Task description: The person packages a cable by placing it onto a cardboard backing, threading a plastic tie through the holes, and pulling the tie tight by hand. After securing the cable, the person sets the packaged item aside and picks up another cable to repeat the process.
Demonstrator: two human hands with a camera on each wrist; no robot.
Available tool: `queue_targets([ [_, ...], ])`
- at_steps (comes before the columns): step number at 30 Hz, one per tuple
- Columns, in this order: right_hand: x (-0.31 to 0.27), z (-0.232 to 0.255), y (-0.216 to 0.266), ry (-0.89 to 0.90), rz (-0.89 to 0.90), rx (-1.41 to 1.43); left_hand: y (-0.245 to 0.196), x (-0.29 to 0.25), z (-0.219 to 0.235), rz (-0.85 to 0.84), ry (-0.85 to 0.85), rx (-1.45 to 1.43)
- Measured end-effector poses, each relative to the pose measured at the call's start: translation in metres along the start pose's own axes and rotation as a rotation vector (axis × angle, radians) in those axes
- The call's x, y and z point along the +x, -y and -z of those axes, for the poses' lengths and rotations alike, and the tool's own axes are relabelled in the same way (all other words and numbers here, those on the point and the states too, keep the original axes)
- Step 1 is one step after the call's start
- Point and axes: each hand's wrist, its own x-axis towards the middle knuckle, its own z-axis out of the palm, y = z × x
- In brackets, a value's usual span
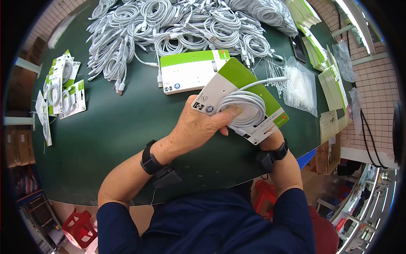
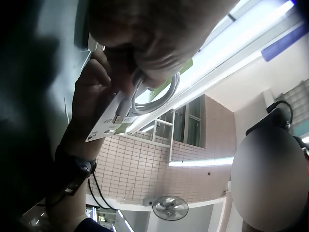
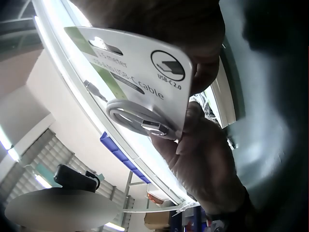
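Note:
A white and green cardboard packaging card, printed USB-A to USB-C cable, is held tilted above the table. A coiled grey-white USB cable lies against its face, and one cable end sticks out past the card's side. My left hand pinches the coil and card, thumb across the coil. Mostly hidden behind the card, my right hand grips it near the hang-hole end. In the right wrist view the cable's USB-A plug shows close to the left hand's fingertips.
A stack of cards lies just beyond the hands. Behind it spreads a heap of coiled cables. Carded cables lie at left. Cable ties in a bag, a phone and more cards are at right.

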Motion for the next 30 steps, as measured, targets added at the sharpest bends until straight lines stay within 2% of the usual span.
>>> queue_targets([
  [3, 0.004, -0.001, -0.007, 0.014, 0.060, -0.031, -0.005, -0.001, 0.003, 0.023, 0.018, 0.056],
  [6, 0.011, -0.001, -0.014, 0.028, 0.143, -0.063, -0.014, -0.001, 0.000, 0.033, 0.064, -0.022],
  [12, 0.021, -0.002, -0.025, 0.016, 0.369, -0.153, -0.027, -0.002, 0.006, 0.111, 0.178, 0.082],
  [15, 0.026, -0.003, -0.032, -0.007, 0.462, -0.165, -0.029, -0.003, 0.003, 0.065, 0.170, 0.182],
  [20, 0.028, -0.004, -0.043, -0.050, 0.584, -0.169, -0.027, -0.002, 0.002, 0.094, 0.156, 0.212],
  [24, 0.025, -0.005, -0.036, -0.050, 0.579, -0.193, -0.030, -0.001, 0.002, 0.155, 0.155, 0.212],
  [27, 0.023, -0.007, -0.031, -0.043, 0.572, -0.202, -0.022, -0.001, 0.007, 0.137, 0.156, 0.280],
  [30, 0.022, -0.008, -0.026, -0.035, 0.562, -0.208, -0.020, -0.003, 0.005, 0.155, 0.130, 0.182],
])
